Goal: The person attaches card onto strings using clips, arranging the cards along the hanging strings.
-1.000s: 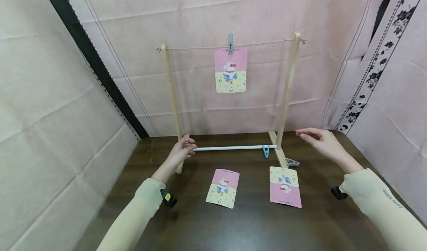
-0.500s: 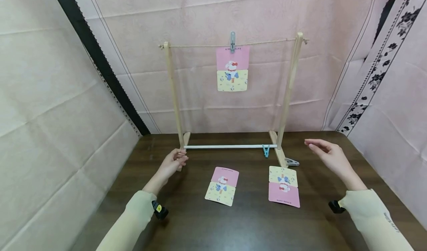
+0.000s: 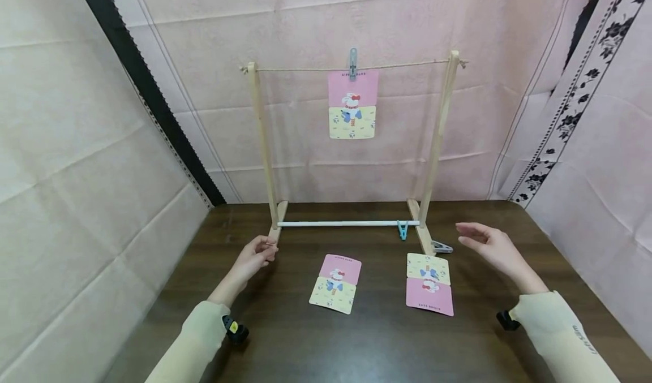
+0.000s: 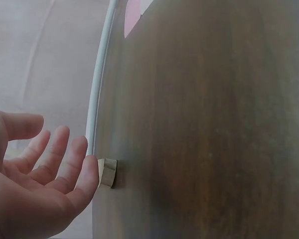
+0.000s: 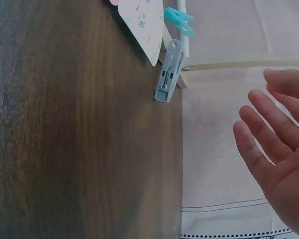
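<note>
My left hand [image 3: 253, 259] is beside the left foot [image 3: 275, 233] of a wooden stand, its fingertips overlapping the foot's near end in the head view. In the left wrist view its fingers are loosely bent, holding nothing. My right hand [image 3: 495, 251] hovers over the table right of a grey clothespin [image 3: 441, 247], relaxed and without anything in it. That clothespin lies against the stand's right foot [image 3: 424, 237]. A blue clothespin [image 3: 403, 229] is on the white rod [image 3: 346, 223]. Two pink-and-yellow cards, a left card [image 3: 335, 283] and a right card [image 3: 429, 284], lie on the table.
Between the left post [image 3: 263, 140] and right post [image 3: 438, 140] runs a string [image 3: 300, 69]. Another clothespin [image 3: 353, 65] clips a matching card [image 3: 352, 117] onto it. Pale cloth [image 3: 204, 26] hangs behind and at both sides of the brown table [image 3: 377, 349].
My left hand has drawn back from the base of the left post, down and leftward. My right hand has come lower and nearer. The cards and clothespins stay where they were.
</note>
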{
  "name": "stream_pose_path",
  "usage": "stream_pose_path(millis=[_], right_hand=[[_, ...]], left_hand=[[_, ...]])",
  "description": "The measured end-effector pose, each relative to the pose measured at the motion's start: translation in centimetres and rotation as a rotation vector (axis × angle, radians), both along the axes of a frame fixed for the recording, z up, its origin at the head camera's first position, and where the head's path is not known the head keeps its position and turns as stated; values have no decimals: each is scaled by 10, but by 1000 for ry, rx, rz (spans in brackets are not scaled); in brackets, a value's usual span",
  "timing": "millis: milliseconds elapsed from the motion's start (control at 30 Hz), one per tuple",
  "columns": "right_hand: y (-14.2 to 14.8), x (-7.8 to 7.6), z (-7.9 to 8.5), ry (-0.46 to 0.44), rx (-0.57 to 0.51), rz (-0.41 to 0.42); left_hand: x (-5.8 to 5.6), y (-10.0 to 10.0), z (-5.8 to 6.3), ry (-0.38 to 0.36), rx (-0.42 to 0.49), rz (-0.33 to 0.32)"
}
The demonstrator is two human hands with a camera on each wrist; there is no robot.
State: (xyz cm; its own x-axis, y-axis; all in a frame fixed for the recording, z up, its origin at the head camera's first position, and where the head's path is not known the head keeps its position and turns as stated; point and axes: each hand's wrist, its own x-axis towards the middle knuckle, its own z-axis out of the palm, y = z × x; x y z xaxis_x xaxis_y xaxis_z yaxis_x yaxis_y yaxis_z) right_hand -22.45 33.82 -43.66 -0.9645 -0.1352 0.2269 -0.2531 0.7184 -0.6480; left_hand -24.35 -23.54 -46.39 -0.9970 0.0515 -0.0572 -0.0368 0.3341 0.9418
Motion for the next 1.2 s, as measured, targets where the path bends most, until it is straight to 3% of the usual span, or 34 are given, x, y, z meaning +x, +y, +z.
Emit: stream_pose_path(millis=[633, 800, 1200], right_hand=[[-7, -16, -19, -106, 52, 93], [-8, -18, -22, -114, 57, 100], [-13, -20, -26, -147, 61, 96]], left_hand=[[-9, 19, -11, 11, -57, -79], [-10, 31, -4, 19, -68, -103], [-27, 60, -5, 35, -141, -144]])
